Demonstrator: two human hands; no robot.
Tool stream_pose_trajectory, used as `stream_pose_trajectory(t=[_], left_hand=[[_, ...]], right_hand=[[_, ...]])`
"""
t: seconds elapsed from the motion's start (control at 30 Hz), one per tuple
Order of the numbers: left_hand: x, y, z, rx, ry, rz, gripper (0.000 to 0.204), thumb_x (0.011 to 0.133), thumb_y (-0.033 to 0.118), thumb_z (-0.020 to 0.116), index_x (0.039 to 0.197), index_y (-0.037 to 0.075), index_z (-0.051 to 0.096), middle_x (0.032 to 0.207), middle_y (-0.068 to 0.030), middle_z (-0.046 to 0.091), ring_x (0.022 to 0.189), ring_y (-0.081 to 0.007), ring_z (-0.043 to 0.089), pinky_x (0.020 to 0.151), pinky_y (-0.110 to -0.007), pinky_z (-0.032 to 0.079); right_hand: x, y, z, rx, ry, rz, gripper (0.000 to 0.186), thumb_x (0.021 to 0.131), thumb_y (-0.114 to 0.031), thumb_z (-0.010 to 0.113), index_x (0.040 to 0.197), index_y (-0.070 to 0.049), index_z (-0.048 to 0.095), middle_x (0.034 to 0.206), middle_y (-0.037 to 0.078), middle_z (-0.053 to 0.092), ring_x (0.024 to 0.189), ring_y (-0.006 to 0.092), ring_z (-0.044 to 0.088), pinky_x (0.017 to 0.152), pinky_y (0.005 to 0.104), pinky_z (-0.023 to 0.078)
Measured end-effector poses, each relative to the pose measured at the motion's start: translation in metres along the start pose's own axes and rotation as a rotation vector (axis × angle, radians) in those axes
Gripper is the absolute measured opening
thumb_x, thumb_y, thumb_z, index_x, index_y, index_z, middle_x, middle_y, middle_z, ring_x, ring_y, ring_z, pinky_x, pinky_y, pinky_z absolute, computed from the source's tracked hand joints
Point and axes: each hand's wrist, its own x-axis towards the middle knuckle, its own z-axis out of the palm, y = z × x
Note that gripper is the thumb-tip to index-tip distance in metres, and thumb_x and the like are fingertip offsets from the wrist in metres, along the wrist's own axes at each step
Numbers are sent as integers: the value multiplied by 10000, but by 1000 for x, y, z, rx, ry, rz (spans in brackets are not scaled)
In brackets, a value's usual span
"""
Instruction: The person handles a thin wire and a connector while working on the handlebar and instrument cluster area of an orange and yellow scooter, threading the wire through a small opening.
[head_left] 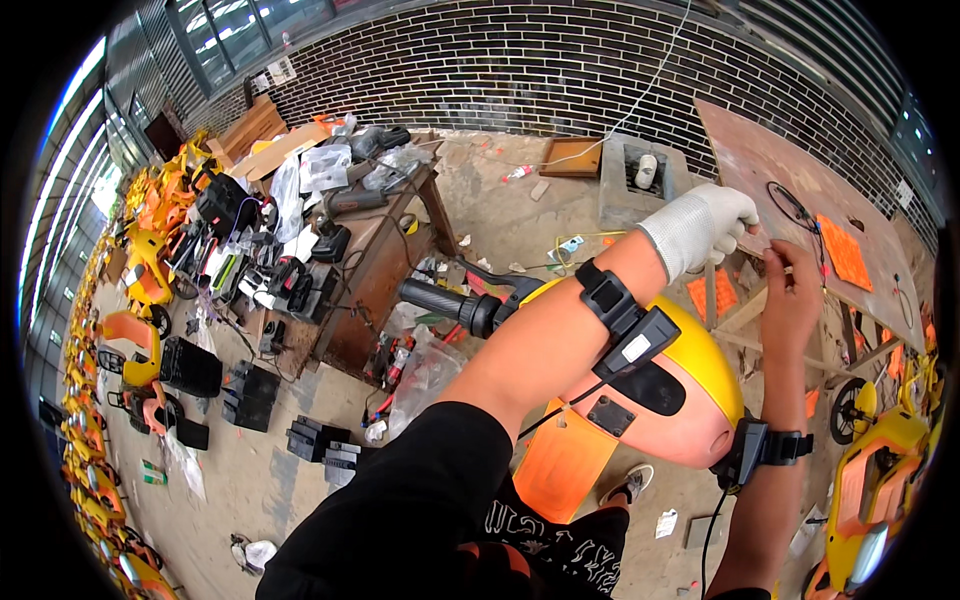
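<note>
Left forearm point(535, 350) hides part of scooter front point(668, 422); right-hand scooter point(862, 475) cut off.

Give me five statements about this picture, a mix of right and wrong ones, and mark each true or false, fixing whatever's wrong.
1. The left hand wears a pale knit glove. True.
2. The right hand is gloved too. False: the right hand is bare.
3. A black strapped-on device sits on each forearm. True.
4. The left hand is wrapped around the black handlebar grip. False: neither hand is on the grip; the left hand is well to the right of it, close to the right hand.
5. Clear plastic bags lie among the clutter on the wooden table at the left. True.
</note>
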Motion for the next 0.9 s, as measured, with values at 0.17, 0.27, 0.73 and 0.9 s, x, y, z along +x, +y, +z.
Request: stream_pose_trajectory(t=[0.17,0.27,0.73,0.9], left_hand=[[-13,2,11,88,12,43,113,858,135,531,831,27,551,545,63,297,428,-59,244,394,-241,203],[-10,-1,6,112,-46,44,124,852,110,539,904,9,588,606,25,419,457,-73,338,397,-254,273],[-9,-3,18,1029,238,510,235,838,198,549,957,53,691,889,-151,682,838,-303,656,761,-373,526],[-11,6,18,1472,281,648,270,855,233,506,870,36,691,881,-179,685,888,-311,662,805,-406,521]], right_hand=[[0,8,-3,-111,80,106,159,900,-169,647,1010,-56,670,908,61,667,772,136,591,693,265,468],[-1,9,-6,-109,94,152,192,923,-219,623,1010,-56,673,903,59,671,791,138,602,719,265,470],[-1,32,-5,431,-39,509,282,978,-310,541,910,-43,598,774,-7,569,657,64,504,553,195,386],[0,16,-8,970,-223,961,242,990,-316,508,912,-88,528,743,-33,499,604,59,453,444,172,329]])
